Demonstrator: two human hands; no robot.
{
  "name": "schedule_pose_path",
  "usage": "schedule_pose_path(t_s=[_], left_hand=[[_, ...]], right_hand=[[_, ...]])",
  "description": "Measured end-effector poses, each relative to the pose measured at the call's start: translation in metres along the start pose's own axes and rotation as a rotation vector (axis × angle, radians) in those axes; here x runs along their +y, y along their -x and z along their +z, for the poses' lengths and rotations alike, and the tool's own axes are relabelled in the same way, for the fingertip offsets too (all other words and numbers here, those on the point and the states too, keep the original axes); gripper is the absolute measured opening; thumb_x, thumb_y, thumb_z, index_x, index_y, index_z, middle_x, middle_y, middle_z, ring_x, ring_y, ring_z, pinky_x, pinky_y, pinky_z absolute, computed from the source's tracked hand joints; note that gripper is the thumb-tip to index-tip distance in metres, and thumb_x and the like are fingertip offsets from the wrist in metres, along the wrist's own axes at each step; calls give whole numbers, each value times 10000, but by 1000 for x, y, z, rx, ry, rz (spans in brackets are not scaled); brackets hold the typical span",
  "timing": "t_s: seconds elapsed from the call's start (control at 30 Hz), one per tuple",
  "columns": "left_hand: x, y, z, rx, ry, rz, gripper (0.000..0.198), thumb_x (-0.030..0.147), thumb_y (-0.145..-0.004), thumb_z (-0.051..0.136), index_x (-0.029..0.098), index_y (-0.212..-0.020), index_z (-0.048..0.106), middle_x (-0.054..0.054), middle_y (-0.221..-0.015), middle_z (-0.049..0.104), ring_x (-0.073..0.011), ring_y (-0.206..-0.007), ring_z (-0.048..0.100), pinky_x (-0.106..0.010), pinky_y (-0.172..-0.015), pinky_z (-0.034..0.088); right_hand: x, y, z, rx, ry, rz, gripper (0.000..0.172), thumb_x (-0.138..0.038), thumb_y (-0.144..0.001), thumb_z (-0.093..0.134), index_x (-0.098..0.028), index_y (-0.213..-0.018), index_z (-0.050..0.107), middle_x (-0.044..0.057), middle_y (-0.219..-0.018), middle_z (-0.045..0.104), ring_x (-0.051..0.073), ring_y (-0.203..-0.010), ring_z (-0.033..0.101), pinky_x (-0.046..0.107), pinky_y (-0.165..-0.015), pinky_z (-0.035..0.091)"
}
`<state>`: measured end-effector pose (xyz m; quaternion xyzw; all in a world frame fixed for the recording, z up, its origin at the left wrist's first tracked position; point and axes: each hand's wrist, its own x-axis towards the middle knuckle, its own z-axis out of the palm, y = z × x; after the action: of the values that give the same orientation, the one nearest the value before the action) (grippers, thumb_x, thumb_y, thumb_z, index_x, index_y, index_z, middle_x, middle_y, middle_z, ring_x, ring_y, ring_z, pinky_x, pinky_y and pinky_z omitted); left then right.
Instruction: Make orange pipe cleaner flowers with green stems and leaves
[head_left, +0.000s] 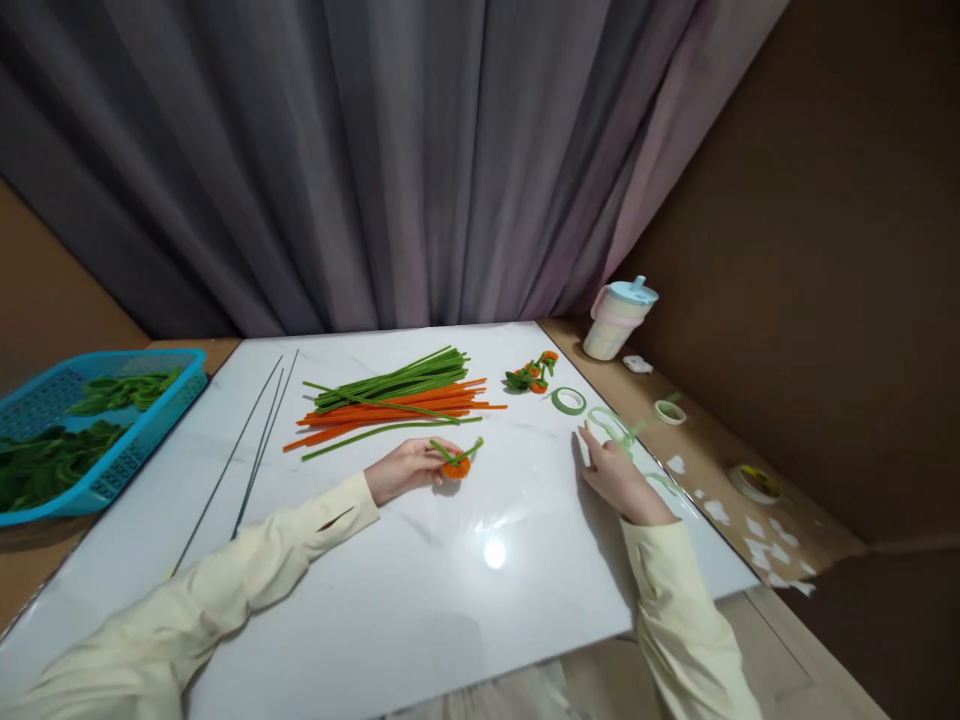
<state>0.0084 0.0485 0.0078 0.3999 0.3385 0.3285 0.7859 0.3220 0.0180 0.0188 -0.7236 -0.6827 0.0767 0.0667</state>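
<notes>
My left hand rests on the white board with its fingers pinched on a small orange pipe-cleaner flower with a green stem. My right hand lies near the board's right edge, fingers curled around a roll of pale green tape with a strip of tape trailing off to the right. A bundle of green and orange pipe cleaners lies just beyond my left hand. Finished orange flowers sit further back.
A blue basket of green leaves stands at the left. Thin wires lie on the board's left part. Another green tape roll, a small roll, a yellow roll, paper scraps and a lidded cup sit at the right.
</notes>
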Motion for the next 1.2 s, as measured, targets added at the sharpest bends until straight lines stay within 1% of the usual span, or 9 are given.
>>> schedule_pose_path(t_s=[0.13, 0.27, 0.33, 0.53, 0.67, 0.77, 0.87, 0.97, 1.2], left_hand=[[-2, 14, 5, 45, -25, 75, 231, 104, -639, 718, 84, -860, 655, -105, -835, 673, -121, -660, 609, -176, -505, 408], [-10, 42, 14, 93, -95, 103, 278, 180, -676, 717, 98, -923, 619, -99, -809, 681, -120, -517, 614, -163, -369, 373], [-15, 52, 19, 124, -94, 110, 298, 188, -675, 723, 97, -936, 611, -107, -812, 689, -133, -528, 632, -178, -402, 441], [-18, 57, 23, 221, -2, 154, 322, 160, -701, 714, 89, -1001, 619, -126, -855, 701, -137, -608, 664, -209, -563, 544], [-21, 54, 22, 232, -14, 187, 286, 193, -687, 732, 87, -930, 625, -122, -826, 701, -150, -604, 668, -229, -574, 548], [-26, 54, 23, 249, -63, 221, 318, 260, -664, 751, 94, -895, 608, -113, -809, 694, -157, -603, 665, -259, -602, 547], [-32, 55, 27, 277, -132, 255, 343, 310, -656, 747, 105, -891, 603, -83, -797, 677, -159, -602, 656, -283, -616, 537], [-35, 59, 33, 313, -223, 317, 284, 288, -658, 733, 119, -855, 618, -60, -816, 665, -151, -643, 641, -265, -639, 514], [-33, 64, 36, 400, -295, 367, 240, 284, -689, 685, 120, -849, 613, -44, -795, 643, -135, -622, 613, -233, -583, 486]], right_hand=[[-3, 35, -23, -49, -105, -143, 559, -62, -683, 462, -184, -1225, 531, 8, -711, 555, 140, -636, 592, 231, -615, 479], [-12, 65, -50, -63, -561, -156, 452, -195, -738, 422, -190, -1186, 485, -8, -765, 461, 101, -458, 513, 200, -300, 367], [-17, 70, -54, -24, -746, -153, 462, -299, -767, 460, -186, -1214, 426, -21, -758, 435, 92, -420, 470, 210, -264, 357], [-38, 60, -36, -24, -845, -304, 493, -415, -876, 416, -134, -1280, 402, -56, -570, 461, 115, -435, 491, 276, -461, 481], [-66, 60, -25, -109, -937, -450, 440, -448, -828, 517, -164, -1149, 420, 36, -784, 593, 166, -691, 610, 289, -552, 513], [-96, 69, -15, -18, -882, -569, 498, -369, -661, 725, -200, -991, 393, 44, -866, 589, 156, -709, 601, 257, -544, 495], [-131, 79, 2, 159, -736, -603, 340, -274, -726, 659, -218, -841, 344, 0, -780, 566, 119, -581, 555, 235, -508, 447], [-159, 87, 16, 202, -515, -611, 256, -227, -783, 590, -210, -856, 345, 13, -747, 598, 155, -577, 587, 237, -482, 408], [-168, 89, 18, 291, -300, -676, 46, -185, -873, 421, -188, -861, 377, 44, -712, 619, 183, -582, 616, 233, -459, 377]])
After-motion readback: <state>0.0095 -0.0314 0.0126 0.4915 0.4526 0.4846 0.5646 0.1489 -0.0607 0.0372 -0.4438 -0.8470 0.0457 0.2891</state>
